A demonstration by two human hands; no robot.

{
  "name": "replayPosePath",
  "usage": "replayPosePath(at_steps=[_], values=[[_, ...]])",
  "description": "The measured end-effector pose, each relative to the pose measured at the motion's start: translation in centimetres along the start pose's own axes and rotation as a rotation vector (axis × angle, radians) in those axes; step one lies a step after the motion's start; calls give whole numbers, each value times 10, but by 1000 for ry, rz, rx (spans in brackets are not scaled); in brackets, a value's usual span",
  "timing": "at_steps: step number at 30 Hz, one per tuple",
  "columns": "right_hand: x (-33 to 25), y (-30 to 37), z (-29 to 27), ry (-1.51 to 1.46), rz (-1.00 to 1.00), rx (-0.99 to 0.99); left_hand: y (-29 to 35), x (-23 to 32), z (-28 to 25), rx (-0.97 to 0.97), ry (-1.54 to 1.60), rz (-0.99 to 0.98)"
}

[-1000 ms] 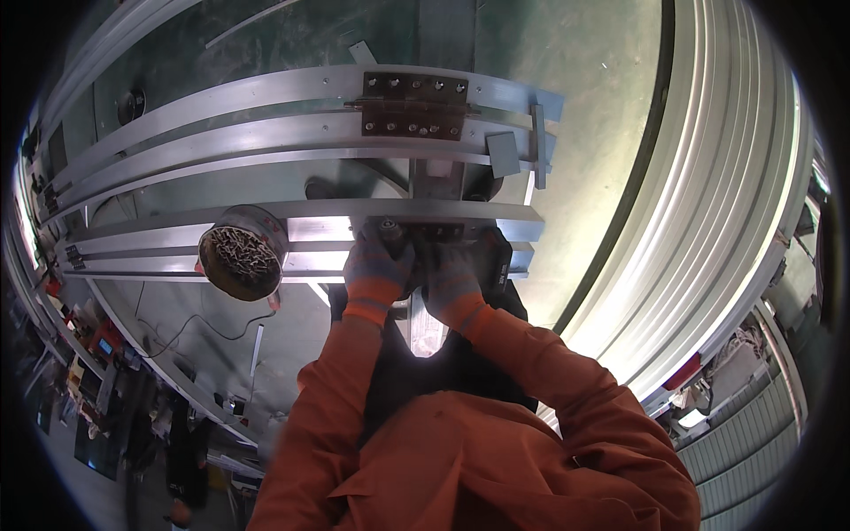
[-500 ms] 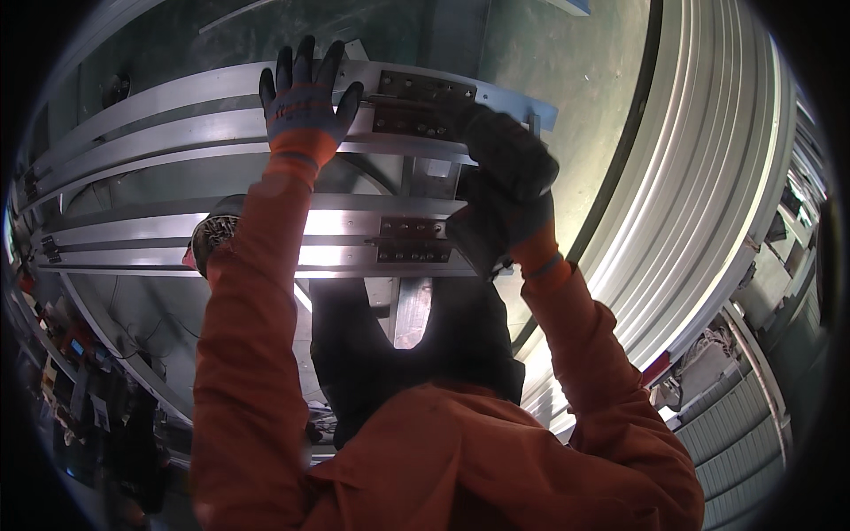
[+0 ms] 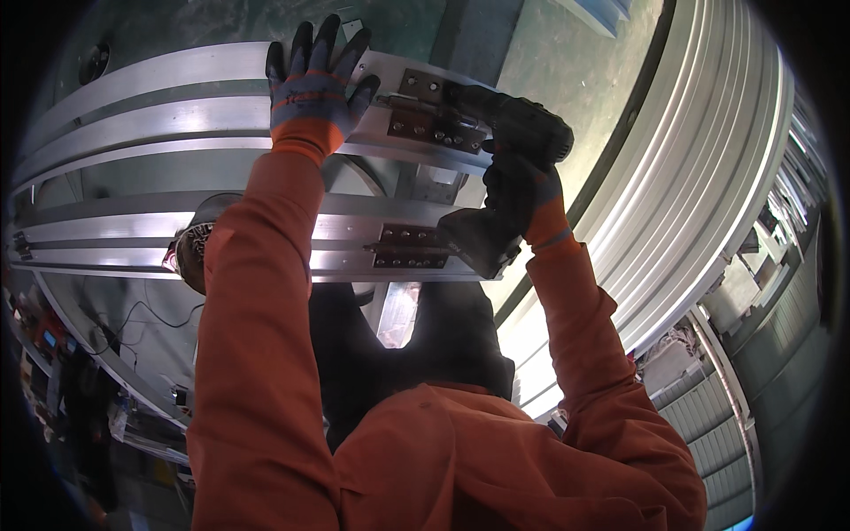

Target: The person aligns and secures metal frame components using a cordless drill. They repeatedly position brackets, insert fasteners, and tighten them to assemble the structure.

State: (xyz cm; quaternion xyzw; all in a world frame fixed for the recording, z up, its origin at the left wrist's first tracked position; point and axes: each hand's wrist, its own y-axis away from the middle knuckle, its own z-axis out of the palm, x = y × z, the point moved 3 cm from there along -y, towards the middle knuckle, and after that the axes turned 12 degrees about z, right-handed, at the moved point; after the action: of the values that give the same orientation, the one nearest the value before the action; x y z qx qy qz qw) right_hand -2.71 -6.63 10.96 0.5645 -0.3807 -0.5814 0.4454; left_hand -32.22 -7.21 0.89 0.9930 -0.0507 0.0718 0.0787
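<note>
At the left of the frame, a round tub stands on the lower pair of pale metal bars. Its mouth shows a heap of small screws, packed too closely and too shadowed to count; the left orange sleeve cuts across the view of its right side, so how full it is there cannot be told. A thin dark cable curls below the tub.

In the upper left-centre, the gloved left hand lies spread flat over the upper bars, fingers fanned wide, with nothing in its grasp. Just right of it, a dark upper hinge plate sits across those bars, round fastener heads along its leaves. A matching lower hinge plate lies on the lower bars near the centre.

Right of centre, the gloved right hand is curled around the grip of a black power drill. The drill's nose points left over the upper plate's right end; whether it touches a fastener cannot be told. Long pale profiles are stacked at the right.
</note>
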Motion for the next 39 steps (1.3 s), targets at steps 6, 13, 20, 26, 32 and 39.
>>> replayPosePath(at_steps=[6, 13, 20, 26, 32, 39], values=[[-21, 3, -10, 213, 23, 78, 6, -7, -3, 72, 93, -6], [-24, 4, -8, 292, 27, 81, 6, -8, 0, 167, 152, 9], [-23, -3, -16, 609, -79, 182, 6, -7, 5, 195, 164, 11], [-33, 9, 12, 496, -41, 370, 5, -9, 5, 140, 141, -16], [-27, 8, 12, 625, -197, 375, 5, -9, 6, 167, 158, -14], [-59, 18, 41, 1712, -635, 215, 9, -8, 7, 187, 171, -18]])
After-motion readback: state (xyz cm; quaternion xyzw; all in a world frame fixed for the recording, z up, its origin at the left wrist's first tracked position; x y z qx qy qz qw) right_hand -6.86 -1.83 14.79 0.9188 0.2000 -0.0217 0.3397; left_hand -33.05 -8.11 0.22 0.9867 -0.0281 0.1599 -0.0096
